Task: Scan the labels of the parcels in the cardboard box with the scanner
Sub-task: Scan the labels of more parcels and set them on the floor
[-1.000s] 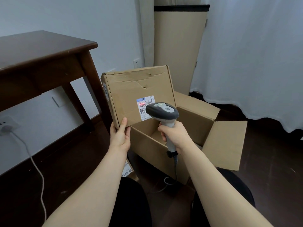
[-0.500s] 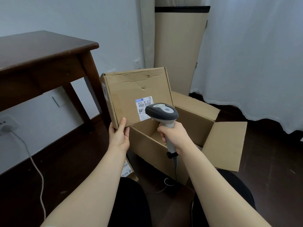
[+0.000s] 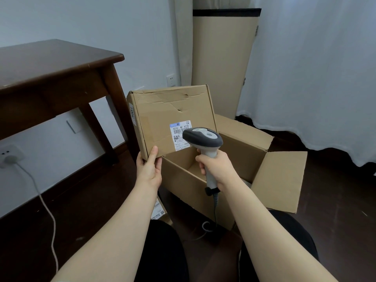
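Here the left hand [image 3: 149, 171] grips the lower left corner of a parcel [image 3: 173, 121] at the frame's centre, holding it upright above the open cardboard box [image 3: 240, 159], likely so its white label [image 3: 180, 129] faces the viewer. The right hand [image 3: 216, 169] is wrapped round the handle of the scanner [image 3: 202, 139], whose head points at the label and partly covers it, close enough to read the barcode.

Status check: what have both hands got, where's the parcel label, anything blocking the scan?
Left hand holds brown cardboard parcel upright. Right hand points grey handheld scanner at white label. Scanner head overlaps label's corner.
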